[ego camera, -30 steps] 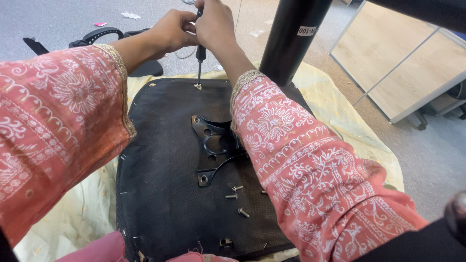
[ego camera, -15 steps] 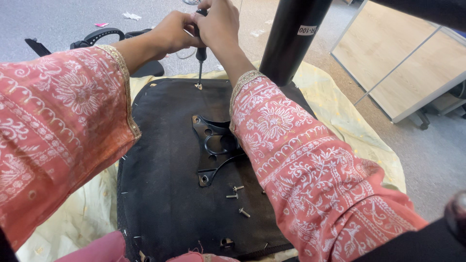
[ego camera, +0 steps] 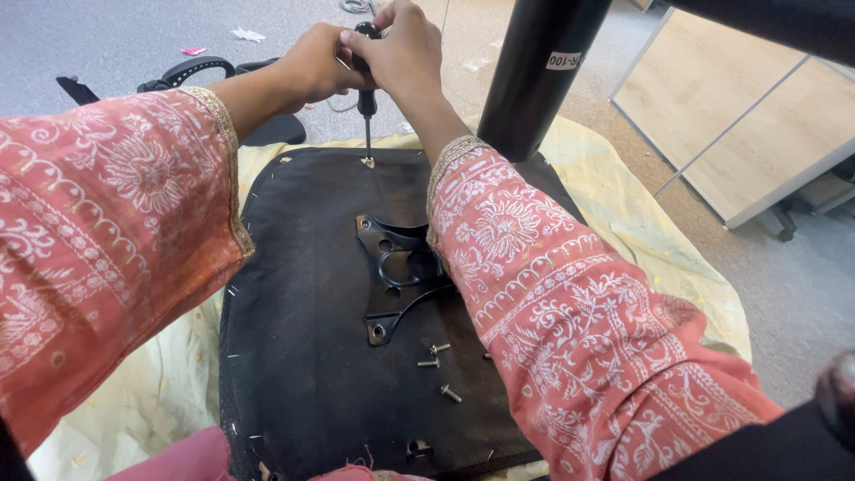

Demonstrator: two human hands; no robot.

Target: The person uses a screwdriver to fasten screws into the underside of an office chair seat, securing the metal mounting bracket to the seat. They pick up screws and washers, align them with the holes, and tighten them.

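A grey carpeted floor with scraps of litter runs across the far side, and a pale yellow cloth is spread over it under an upturned black chair seat. A black pole rises at the far right of the seat, and pale wooden panels lie off to the right.

Both hands meet at the far edge of the seat. The right hand is closed over the top of the screwdriver, wrapped round its dark handle. The left hand is curled shut against the handle from the left side, touching the right hand. Each hand is as near to the tool as the other.

The screwdriver stands nearly upright, its long axis running straight down from the grip. Its tip sits on a screw at the far middle edge of the seat, directly below the hands.

Nearer, in the middle of the seat, lies a black metal bracket, partly hidden by the right sleeve. A few loose screws lie just near of the bracket, well apart from the tool. A chair armrest lies on the floor at the far left.
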